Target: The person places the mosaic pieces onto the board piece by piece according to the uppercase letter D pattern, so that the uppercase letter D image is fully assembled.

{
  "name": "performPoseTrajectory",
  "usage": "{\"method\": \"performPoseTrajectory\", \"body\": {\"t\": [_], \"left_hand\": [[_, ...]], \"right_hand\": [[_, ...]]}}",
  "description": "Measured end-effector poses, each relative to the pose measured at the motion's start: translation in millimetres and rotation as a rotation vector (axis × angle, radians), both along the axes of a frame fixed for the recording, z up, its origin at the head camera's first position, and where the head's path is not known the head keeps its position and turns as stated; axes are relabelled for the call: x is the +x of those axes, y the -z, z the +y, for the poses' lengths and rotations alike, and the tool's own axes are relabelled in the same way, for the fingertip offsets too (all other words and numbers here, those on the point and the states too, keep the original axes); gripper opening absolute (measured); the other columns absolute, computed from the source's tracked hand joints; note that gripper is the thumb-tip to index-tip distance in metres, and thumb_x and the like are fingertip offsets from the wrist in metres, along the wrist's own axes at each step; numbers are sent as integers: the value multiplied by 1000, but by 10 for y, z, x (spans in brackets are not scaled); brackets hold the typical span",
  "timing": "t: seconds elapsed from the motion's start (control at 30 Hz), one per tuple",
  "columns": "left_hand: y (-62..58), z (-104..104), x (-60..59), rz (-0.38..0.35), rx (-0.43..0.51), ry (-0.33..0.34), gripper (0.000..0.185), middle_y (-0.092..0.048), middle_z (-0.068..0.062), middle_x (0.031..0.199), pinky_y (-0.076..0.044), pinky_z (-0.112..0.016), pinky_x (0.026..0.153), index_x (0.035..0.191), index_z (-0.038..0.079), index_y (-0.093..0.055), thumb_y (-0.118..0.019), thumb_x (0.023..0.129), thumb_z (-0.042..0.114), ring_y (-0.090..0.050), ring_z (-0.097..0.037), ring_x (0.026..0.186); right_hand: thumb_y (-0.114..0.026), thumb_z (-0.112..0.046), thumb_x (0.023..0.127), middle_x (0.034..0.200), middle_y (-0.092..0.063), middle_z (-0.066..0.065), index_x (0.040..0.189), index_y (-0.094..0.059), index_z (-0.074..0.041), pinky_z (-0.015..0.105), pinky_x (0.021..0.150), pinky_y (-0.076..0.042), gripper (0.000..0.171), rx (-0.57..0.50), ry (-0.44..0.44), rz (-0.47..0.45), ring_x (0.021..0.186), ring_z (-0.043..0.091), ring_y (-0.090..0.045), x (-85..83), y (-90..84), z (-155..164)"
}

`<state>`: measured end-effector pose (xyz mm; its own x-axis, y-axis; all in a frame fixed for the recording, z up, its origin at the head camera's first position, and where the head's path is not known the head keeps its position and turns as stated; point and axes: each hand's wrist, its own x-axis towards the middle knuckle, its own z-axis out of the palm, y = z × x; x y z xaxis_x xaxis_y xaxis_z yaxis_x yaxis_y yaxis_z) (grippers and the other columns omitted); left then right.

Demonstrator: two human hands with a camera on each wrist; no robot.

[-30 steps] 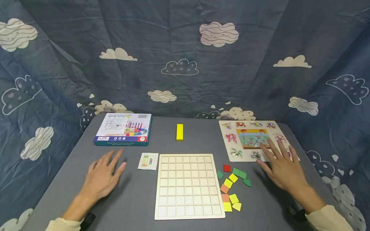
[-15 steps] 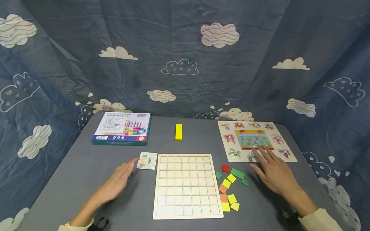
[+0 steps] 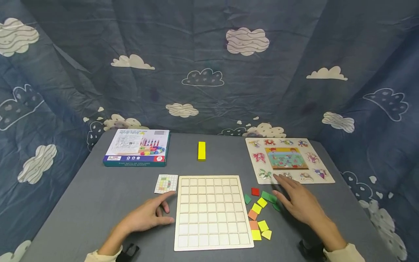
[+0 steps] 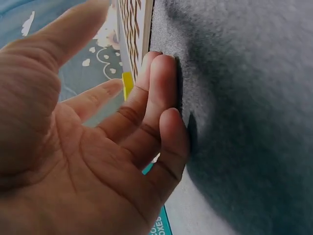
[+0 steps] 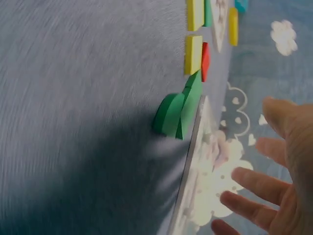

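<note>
Grey table point(image 3: 98, 203), head view, clock directions taken from the wooden grid board point(image 3: 212, 213) at centre. Left hand point(image 3: 148, 216): at 9 o'clock, resting on the table just beside the board's left edge, fingers point(image 4: 159, 93) relaxed and loosely spread, holding nothing; the left wrist view shows fingertips against the grey cloth. Right hand point(image 3: 299, 203): at 3 o'clock, fingers straight and spread wide, holding nothing, hovering over the green tiles point(image 3: 270, 196). Loose coloured tiles point(image 3: 260, 218): red, green, yellow, orange, scattered just right of the board. Small pattern card point(image 3: 166, 183): at 10 o'clock, near the board's top left corner. Yellow block point(image 3: 201, 150): at 12 o'clock, well apart. Boxed toy set point(image 3: 135, 147): far 10 o'clock. Animal peg puzzle point(image 3: 288, 159): at 2 o'clock, just beyond the right hand. Cloud-print curtain point(image 3: 209, 65): backdrop.
</note>
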<state>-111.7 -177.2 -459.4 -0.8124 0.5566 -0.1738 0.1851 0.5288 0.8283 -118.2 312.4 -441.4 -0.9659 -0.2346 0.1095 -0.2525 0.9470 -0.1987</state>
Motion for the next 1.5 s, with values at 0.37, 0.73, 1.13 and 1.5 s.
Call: {"method": "performPoseTrajectory", "body": {"t": [0.37, 0.73, 1.13, 1.5], "left_hand": [[53, 72, -47, 79, -64, -42, 100, -55, 1, 85, -35, -22, 49, 152, 13, -40, -92, 69, 35, -40, -2, 53], [183, 102, 9, 136, -97, -74, 102, -53, 6, 79, -31, -20, 51, 151, 13, -44, -93, 65, 42, -32, 0, 52], [115, 156, -10, 193, -234, -105, 114, -49, 8, 77, -30, -23, 52, 154, 18, -41, -92, 58, 55, -35, -5, 59], [101, 224, 39, 204, -308, -121, 121, -47, 7, 79, -31, -28, 54, 155, 24, -39, -92, 52, 59, -39, -11, 62]], "right_hand": [[-76, -30, 90, 132, -64, 19, 132, -65, -7, 63, 100, -43, 49, -373, -33, -105, 124, 44, -58, -69, 156, -135], [-81, -16, 83, 129, -65, 7, 125, -68, -15, 49, 101, -44, 44, -478, -64, -224, 122, 29, -57, -96, 332, -11], [-79, -9, 84, 119, -68, 7, 116, -74, -16, 60, 98, -43, 32, -452, -116, -179, 116, 37, -60, -168, 311, -51], [-81, -14, 84, 113, -73, 1, 112, -76, -16, 54, 98, -45, 29, -398, -116, -169, 112, 32, -64, -201, 297, -58]]}}
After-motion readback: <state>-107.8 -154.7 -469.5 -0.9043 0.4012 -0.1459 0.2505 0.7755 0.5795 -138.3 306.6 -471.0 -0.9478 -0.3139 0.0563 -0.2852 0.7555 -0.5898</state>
